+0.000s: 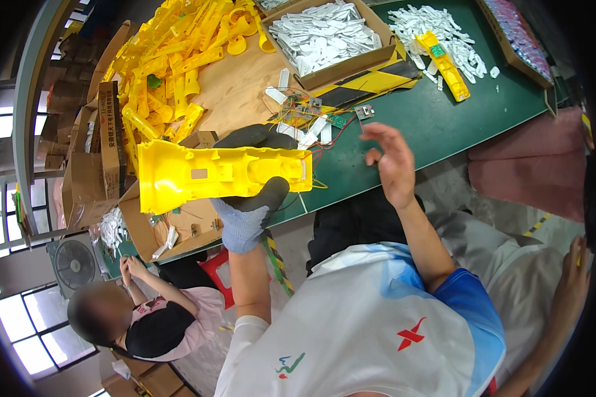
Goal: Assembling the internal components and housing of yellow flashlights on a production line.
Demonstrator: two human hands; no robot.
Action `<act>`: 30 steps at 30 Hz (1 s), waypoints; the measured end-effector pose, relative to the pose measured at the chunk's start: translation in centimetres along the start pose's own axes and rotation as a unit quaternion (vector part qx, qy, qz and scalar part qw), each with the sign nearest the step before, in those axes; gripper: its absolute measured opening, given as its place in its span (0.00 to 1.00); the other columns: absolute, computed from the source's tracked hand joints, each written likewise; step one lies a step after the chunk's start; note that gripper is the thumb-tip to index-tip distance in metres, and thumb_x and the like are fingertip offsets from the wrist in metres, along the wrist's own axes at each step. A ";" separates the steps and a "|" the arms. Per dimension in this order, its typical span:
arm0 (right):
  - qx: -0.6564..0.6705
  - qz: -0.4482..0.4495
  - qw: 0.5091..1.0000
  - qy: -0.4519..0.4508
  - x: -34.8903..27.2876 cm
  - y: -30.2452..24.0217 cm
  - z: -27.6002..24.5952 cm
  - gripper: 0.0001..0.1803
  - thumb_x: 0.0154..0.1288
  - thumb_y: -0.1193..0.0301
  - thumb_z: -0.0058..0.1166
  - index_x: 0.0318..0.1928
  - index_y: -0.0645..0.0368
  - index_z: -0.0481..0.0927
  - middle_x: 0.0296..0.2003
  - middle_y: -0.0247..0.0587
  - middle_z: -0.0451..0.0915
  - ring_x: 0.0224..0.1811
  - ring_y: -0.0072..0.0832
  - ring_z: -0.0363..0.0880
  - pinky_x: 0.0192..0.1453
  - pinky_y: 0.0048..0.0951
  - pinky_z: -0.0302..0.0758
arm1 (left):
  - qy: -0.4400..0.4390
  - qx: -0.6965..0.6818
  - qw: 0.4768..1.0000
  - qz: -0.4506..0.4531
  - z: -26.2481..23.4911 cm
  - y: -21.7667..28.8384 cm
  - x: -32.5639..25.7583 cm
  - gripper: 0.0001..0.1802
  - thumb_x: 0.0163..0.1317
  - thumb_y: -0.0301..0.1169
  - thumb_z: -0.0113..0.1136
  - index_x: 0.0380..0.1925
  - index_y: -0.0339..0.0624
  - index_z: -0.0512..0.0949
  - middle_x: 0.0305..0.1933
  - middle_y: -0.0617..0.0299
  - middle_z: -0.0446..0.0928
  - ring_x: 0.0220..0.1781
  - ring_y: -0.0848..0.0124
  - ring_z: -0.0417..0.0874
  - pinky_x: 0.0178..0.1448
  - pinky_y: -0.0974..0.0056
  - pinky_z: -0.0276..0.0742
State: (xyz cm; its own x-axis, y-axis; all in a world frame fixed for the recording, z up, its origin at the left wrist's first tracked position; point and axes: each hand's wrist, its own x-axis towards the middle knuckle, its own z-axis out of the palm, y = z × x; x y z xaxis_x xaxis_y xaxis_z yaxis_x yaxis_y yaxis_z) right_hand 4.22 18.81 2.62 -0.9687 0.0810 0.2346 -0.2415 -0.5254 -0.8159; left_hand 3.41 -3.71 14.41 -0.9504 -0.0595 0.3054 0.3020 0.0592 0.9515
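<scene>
Head view: at frame centre the gloved left hand (251, 198) grips a yellow plastic torch housing (212, 173), held level above the green table (437, 126) edge. The bare right hand (392, 162), right of centre, is open and empty, just below small circuit boards (304, 109). A cardboard box of white parts (324, 36) sits at upper centre.

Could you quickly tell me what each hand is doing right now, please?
Left hand: in a grey work glove, closed around a yellow moulded plastic housing shell.
Right hand: bare, open, fingers spread, holding nothing, raised above the green table.
</scene>
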 end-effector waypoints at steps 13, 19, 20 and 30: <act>0.111 0.092 0.987 -0.070 -1.4 1.2 0.2 0.29 0.58 0.75 0.64 0.59 0.65 0.69 0.45 0.44 0.78 0.41 0.27 0.80 0.41 0.23 0.78 | 0.049 0.034 0.998 -0.002 -2.7 -2.1 0.3 0.35 0.47 0.26 0.67 0.58 0.34 0.68 0.48 0.50 0.78 0.47 0.63 0.81 0.55 0.62 0.77; 0.286 0.086 0.948 -0.112 -0.5 0.3 0.3 0.34 0.53 0.69 0.69 0.58 0.68 0.69 0.44 0.43 0.78 0.40 0.27 0.79 0.39 0.22 0.75 | 0.012 0.052 0.998 0.042 -3.0 -2.3 -0.1 0.31 0.56 0.32 0.64 0.58 0.32 0.66 0.45 0.45 0.80 0.45 0.59 0.83 0.55 0.60 0.78; 0.256 0.084 0.960 -0.079 -0.4 0.3 0.6 0.35 0.54 0.69 0.68 0.59 0.68 0.69 0.45 0.43 0.78 0.40 0.27 0.79 0.38 0.22 0.75 | 0.011 0.083 0.995 0.049 -3.1 -2.5 -0.3 0.32 0.57 0.35 0.65 0.58 0.32 0.66 0.45 0.45 0.80 0.45 0.60 0.83 0.55 0.60 0.78; 0.006 0.021 0.999 -0.033 2.9 -0.5 3.6 0.28 0.57 0.75 0.60 0.59 0.69 0.72 0.44 0.46 0.81 0.41 0.22 0.79 0.41 0.19 0.73 | 0.047 -0.072 0.996 -0.006 -0.7 -2.3 -4.6 0.37 0.60 0.31 0.55 0.68 0.32 0.54 0.47 0.49 0.77 0.47 0.62 0.80 0.54 0.61 0.75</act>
State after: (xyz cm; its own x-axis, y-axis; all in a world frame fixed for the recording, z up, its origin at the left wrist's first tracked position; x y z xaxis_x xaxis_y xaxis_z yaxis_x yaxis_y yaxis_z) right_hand 1.70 16.30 5.61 -0.9720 0.0022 0.2349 -0.1993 -0.5367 -0.8199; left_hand 7.11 -4.29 10.87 -0.9450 -0.1536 0.2888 0.3038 -0.0852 0.9489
